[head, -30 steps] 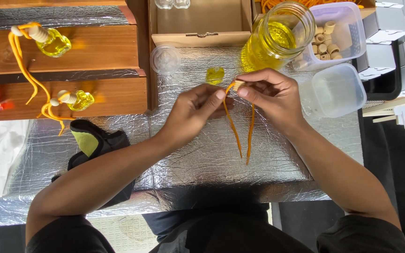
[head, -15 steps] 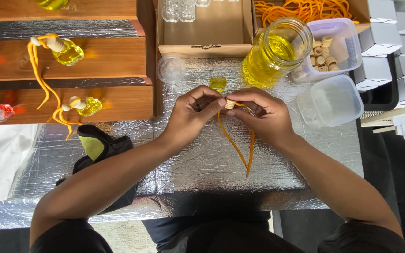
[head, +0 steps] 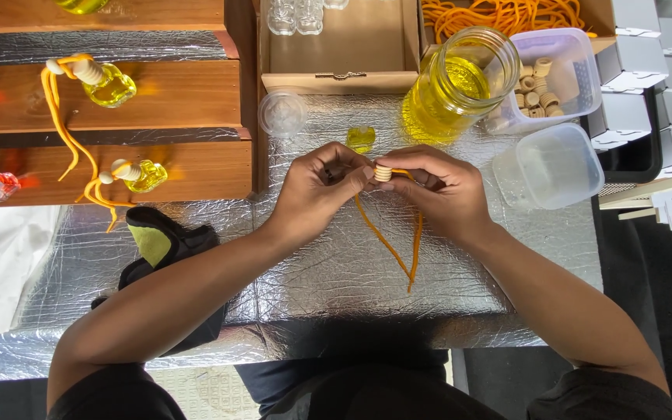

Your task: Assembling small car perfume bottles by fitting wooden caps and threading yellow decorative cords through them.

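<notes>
My left hand [head: 316, 187] and my right hand [head: 437, 187] meet over the silver foil-covered table [head: 336, 264]. Between their fingertips sits a small ribbed wooden bead [head: 383, 173]. An orange cord [head: 398, 241] runs from the bead and hangs toward me in two strands below my right hand. A small yellow glass bottle [head: 361, 138] lies on the foil just beyond my fingers. A large glass jar of yellow liquid [head: 456, 85] stands further back on the right.
Wooden shelves [head: 173, 93] at left hold small yellow bottles with orange cords [head: 110, 85]. A cardboard box [head: 340, 43], a tub of wooden beads [head: 554, 78], an empty plastic tub [head: 550, 165], a round lid [head: 282, 114], white boxes [head: 647, 70] and a black-green glove [head: 161, 245] surround me.
My hands have come closer together and nearer the camera. The wooden bead now shows clearly between my fingertips on the cord; the strands hang straighter.
</notes>
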